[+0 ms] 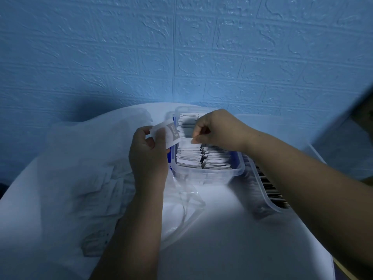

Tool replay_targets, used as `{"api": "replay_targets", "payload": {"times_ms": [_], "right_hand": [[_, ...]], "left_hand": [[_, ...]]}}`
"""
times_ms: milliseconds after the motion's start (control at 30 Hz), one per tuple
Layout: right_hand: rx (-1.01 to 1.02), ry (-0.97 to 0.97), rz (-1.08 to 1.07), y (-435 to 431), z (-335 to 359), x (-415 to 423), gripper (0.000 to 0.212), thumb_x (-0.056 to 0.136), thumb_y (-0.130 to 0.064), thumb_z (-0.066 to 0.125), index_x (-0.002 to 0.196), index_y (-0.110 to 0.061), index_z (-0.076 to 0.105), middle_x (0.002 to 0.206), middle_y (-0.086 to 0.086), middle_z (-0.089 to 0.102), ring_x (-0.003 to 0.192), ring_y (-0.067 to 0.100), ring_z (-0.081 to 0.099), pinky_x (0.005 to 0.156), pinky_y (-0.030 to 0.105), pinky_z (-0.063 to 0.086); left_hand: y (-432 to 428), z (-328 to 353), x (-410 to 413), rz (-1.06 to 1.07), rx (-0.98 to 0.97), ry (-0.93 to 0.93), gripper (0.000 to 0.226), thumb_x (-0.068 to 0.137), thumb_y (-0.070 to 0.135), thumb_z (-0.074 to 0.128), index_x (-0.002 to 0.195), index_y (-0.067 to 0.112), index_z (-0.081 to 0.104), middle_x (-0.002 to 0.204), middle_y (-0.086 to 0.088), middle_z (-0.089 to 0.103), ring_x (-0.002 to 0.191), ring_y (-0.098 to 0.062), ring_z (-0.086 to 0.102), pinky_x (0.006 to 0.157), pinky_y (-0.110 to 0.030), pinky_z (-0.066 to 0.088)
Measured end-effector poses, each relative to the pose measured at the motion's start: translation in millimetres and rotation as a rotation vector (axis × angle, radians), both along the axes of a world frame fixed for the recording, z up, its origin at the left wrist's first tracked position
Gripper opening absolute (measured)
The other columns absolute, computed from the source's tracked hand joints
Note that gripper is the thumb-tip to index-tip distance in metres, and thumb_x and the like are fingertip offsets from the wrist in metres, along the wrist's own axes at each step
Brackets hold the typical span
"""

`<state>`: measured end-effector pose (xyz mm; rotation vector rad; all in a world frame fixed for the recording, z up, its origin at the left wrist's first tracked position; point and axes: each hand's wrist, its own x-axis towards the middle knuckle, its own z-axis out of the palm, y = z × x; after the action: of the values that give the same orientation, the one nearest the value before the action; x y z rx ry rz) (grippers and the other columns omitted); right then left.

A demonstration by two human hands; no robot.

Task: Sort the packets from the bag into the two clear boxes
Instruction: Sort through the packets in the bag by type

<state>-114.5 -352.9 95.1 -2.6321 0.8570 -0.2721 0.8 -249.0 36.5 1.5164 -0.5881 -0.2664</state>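
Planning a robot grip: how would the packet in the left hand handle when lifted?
Probably light: the left hand holds the packet up by one end. Sheet-thin, so likely bendy. Flat, so unlikely to roll.

A blue brick-embossed wall stands behind the round white table, with a dark blurred object beyond the table's right edge.

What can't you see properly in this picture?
Head view, dim light:
1. Print on the packet in the left hand: blurred, unreadable.
2. The right clear box: the right forearm covers most of it.
3. Packets in the bag: only faint shapes through cloudy plastic, uncountable.
4. Whether the right hand pinches anything over the middle clear box: its curled fingers hide that.
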Motion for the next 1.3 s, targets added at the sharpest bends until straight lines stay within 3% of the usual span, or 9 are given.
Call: {"api": "replay_targets", "payload": {"times_ms": [267, 367, 500, 700, 767, 900, 1033, 1167, 1300], "right_hand": [[-0.034, 0.044, 0.000, 1, -2, 13, 0.012, 0.081, -0.018, 0.070, 0.085, -0.007, 0.071, 0.080, 0.000, 0.066, 0.073, 0.007, 0.052, 0.062, 0.012, 0.035], [-0.008, 0.072, -0.018, -3, -2, 8, 0.013, 0.080, -0.019, 0.071, 0.086, -0.007, 0.071, 0.078, -0.002, 0.063, 0.073, 0.007, 0.051, 0.060, 0.005, 0.033], [-0.018, 0.106, -0.042, -7, -3, -4, 0.014, 0.081, -0.021, 0.071, 0.088, -0.009, 0.070, 0.085, 0.004, 0.068, 0.075, 0.008, 0.051, 0.059, 0.004, 0.032], [-0.157, 0.170, 0.043, 3, 0, 18, 0.012, 0.084, -0.018, 0.065, 0.092, -0.010, 0.069, 0.092, 0.003, 0.069, 0.080, 0.012, 0.053, 0.069, 0.021, 0.034], [-0.157, 0.190, 0.047, 1, 2, 21, 0.012, 0.084, -0.017, 0.065, 0.092, -0.009, 0.069, 0.090, 0.003, 0.068, 0.077, 0.010, 0.050, 0.065, 0.021, 0.033], [-0.061, 0.176, 0.008, -10, 4, 12, 0.012, 0.081, -0.016, 0.070, 0.089, -0.007, 0.069, 0.084, 0.003, 0.067, 0.072, 0.010, 0.056, 0.061, 0.015, 0.038], [-0.019, 0.134, -0.017, -11, 0, 12, 0.009, 0.080, -0.014, 0.070, 0.085, -0.007, 0.068, 0.082, 0.004, 0.068, 0.069, 0.015, 0.061, 0.057, 0.007, 0.038], [-0.025, 0.145, 0.012, -5, 1, 10, 0.010, 0.080, -0.016, 0.070, 0.086, -0.008, 0.069, 0.076, -0.002, 0.062, 0.067, 0.009, 0.054, 0.059, 0.005, 0.037], [-0.026, 0.144, 0.029, -3, -1, 6, 0.011, 0.079, -0.019, 0.072, 0.086, -0.011, 0.071, 0.077, -0.006, 0.062, 0.066, 0.005, 0.050, 0.059, 0.003, 0.033]], "left_hand": [[0, 0, 0, 0.001, 0.021, -0.029, 0.011, 0.089, 0.029, 0.059, 0.090, 0.021, 0.053, 0.079, 0.012, 0.059, 0.081, -0.019, 0.064, 0.079, -0.044, 0.055], [2, 2, -2, 0.005, 0.017, -0.035, 0.012, 0.090, 0.029, 0.058, 0.094, 0.019, 0.053, 0.091, 0.004, 0.061, 0.086, -0.020, 0.064, 0.079, -0.042, 0.056], [1, 2, -1, -0.005, 0.012, -0.016, 0.009, 0.090, 0.027, 0.059, 0.091, 0.020, 0.053, 0.077, 0.015, 0.060, 0.079, -0.018, 0.064, 0.078, -0.043, 0.056], [1, 1, -1, 0.000, 0.031, -0.070, 0.011, 0.090, 0.029, 0.058, 0.092, 0.019, 0.053, 0.077, 0.017, 0.057, 0.078, -0.014, 0.061, 0.078, -0.037, 0.055], [2, 1, -1, 0.005, 0.027, -0.074, 0.012, 0.090, 0.029, 0.058, 0.093, 0.019, 0.053, 0.080, 0.013, 0.058, 0.078, -0.014, 0.061, 0.077, -0.036, 0.055], [2, 2, -2, 0.004, 0.049, -0.081, 0.010, 0.091, 0.028, 0.058, 0.092, 0.019, 0.052, 0.075, 0.022, 0.052, 0.069, -0.002, 0.057, 0.073, -0.029, 0.054], [0, 0, 0, 0.005, 0.044, -0.077, 0.011, 0.089, 0.029, 0.059, 0.092, 0.019, 0.054, 0.077, 0.016, 0.056, 0.079, -0.016, 0.061, 0.079, -0.037, 0.055], [0, 0, -1, 0.000, 0.032, -0.082, 0.011, 0.089, 0.028, 0.059, 0.093, 0.018, 0.054, 0.083, 0.008, 0.060, 0.081, -0.016, 0.061, 0.079, -0.042, 0.055], [0, -1, 1, -0.002, 0.021, -0.065, 0.010, 0.089, 0.028, 0.059, 0.091, 0.019, 0.055, 0.077, 0.013, 0.060, 0.079, -0.017, 0.064, 0.078, -0.045, 0.055]]}}
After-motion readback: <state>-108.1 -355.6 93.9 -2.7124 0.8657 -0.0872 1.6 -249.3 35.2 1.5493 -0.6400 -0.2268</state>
